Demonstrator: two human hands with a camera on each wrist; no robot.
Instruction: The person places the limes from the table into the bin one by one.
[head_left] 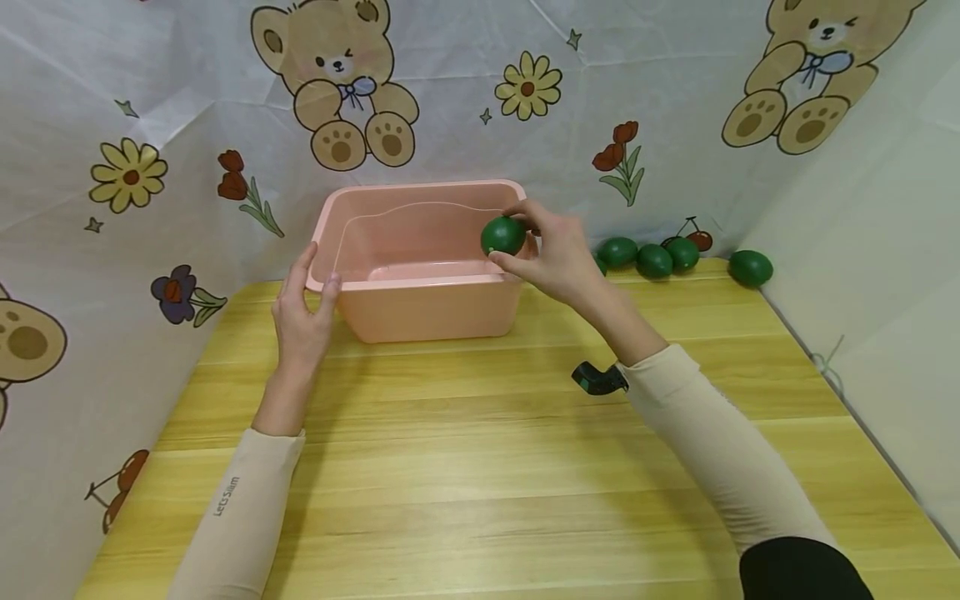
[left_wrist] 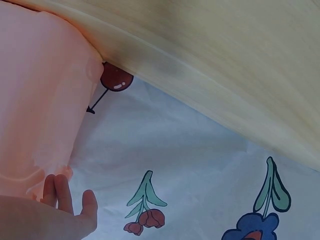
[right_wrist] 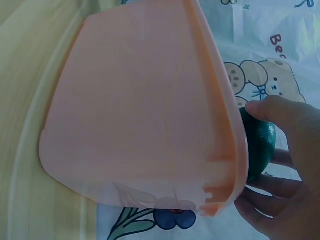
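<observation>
A pink plastic basin [head_left: 431, 312] stands on the wooden table against the cloth. At its left front corner is my left hand [head_left: 303, 321], its fingers fairly straight, touching the rim and side; the left wrist view shows fingertips [left_wrist: 62, 192] near the basin's rim. My right hand [head_left: 558, 254] pinches a glossy dark green oval fruit [head_left: 502, 236] between thumb and fingers over the basin's right side. In the right wrist view the basin's wall [right_wrist: 140, 100] partly hides this green fruit [right_wrist: 260, 142]. The inner floor that shows is bare.
Several more green fruits [head_left: 654, 261] lie along the table's back edge right of the basin, one of them [head_left: 750, 268] farther right. A patterned cloth [head_left: 450, 125] hangs behind the table. A small black device [head_left: 598, 379] shows at my right cuff.
</observation>
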